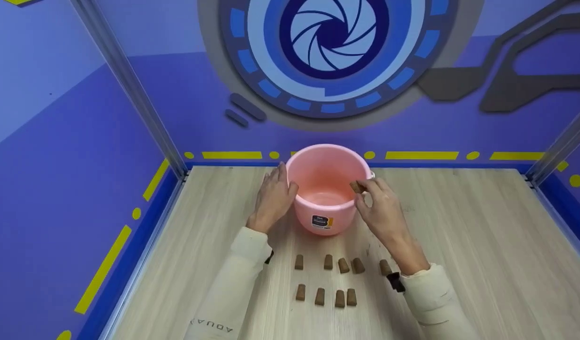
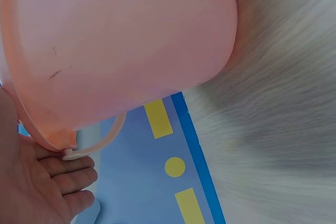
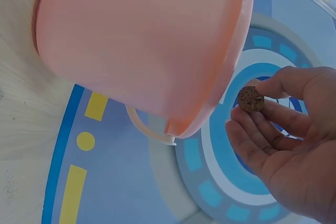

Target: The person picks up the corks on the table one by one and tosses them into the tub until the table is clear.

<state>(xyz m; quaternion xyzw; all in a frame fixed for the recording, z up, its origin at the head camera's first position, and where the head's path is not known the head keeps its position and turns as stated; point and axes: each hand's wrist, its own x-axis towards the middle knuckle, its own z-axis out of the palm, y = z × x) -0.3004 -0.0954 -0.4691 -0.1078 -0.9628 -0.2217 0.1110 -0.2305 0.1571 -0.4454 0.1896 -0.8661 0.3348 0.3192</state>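
A pink bucket (image 1: 325, 222) with a label on its front stands upright on the wooden table. My left hand (image 1: 273, 193) holds the bucket's left rim, its thumb at the edge and its fingers along the outside. In the left wrist view, those fingers (image 2: 73, 182) lie beside the joint of the bucket's handle (image 2: 107, 137). Between thumb and fingertips, my right hand (image 1: 382, 208) pinches a brown cork stopper (image 1: 357, 187) over the right rim. The right wrist view shows the round end of this cork stopper (image 3: 250, 99), with the other fingers loosely bent below it.
Several more cork stoppers stand or lie in two rough rows in front of the bucket, among them one at the near row (image 1: 320, 296) and one by the right sleeve (image 1: 385, 267). A blue patterned wall (image 1: 412, 127) rises right behind the bucket.
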